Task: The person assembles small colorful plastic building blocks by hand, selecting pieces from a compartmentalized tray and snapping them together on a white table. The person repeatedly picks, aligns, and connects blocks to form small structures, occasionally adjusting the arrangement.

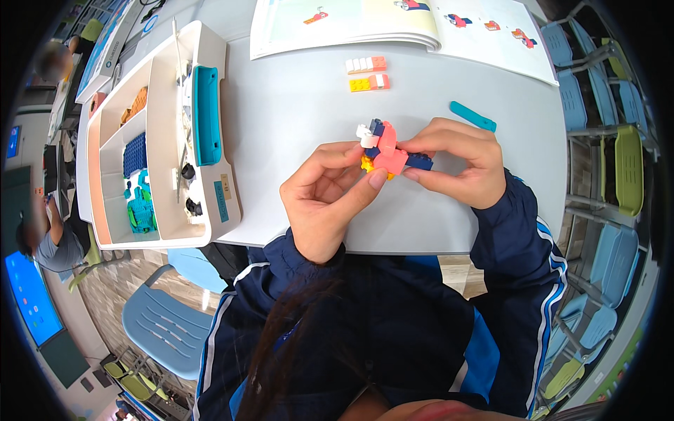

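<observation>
A small toy-brick model (388, 149) in coral, dark blue, white and yellow is held up over the grey table between both hands. My left hand (319, 189) closes on its left side, thumb pressed against the coral and yellow bricks. From the right, my right hand (467, 158) pinches the dark blue piece that sticks out of the model. The fingertips hide part of the model. Beyond it lie two small brick groups: a white and coral one (366, 65) and a yellow and coral one (369, 83).
An open picture instruction booklet (344, 31) lies at the table's far side. Right of the model rests a flat teal piece (472, 116). At the left stands a white sorting box (165, 126) with bricks in its compartments. Blue and green chairs surround the table; other people are at far left.
</observation>
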`<action>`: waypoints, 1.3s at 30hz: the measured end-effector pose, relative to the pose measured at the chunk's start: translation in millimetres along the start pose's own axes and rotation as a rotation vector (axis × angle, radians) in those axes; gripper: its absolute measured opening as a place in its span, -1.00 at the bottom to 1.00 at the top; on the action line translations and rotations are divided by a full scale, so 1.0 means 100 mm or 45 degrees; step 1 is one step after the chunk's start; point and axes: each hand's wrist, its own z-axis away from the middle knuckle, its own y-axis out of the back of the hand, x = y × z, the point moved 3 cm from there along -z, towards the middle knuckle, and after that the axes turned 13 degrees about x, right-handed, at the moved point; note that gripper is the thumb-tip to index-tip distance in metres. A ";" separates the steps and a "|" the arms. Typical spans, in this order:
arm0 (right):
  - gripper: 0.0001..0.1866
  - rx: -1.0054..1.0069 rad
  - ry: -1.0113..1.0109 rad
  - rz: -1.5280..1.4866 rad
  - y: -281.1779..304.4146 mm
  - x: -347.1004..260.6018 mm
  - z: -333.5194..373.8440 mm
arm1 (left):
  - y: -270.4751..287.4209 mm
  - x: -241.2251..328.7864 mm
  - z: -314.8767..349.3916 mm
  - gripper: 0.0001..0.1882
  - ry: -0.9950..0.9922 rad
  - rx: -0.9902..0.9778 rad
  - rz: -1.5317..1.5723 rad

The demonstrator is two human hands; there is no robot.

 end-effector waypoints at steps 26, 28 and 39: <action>-0.75 0.178 0.100 0.348 0.05 0.23 -0.01 | 0.20 0.07 -0.22 -0.49 -0.515 0.161 -1.275; -0.78 0.103 0.077 0.325 0.02 0.27 0.00 | 0.22 0.06 -0.22 -0.46 -0.499 0.119 -1.242; -0.47 -0.101 0.211 0.510 0.03 0.12 -0.02 | 0.05 0.16 -0.06 -0.59 -0.919 -0.128 -1.269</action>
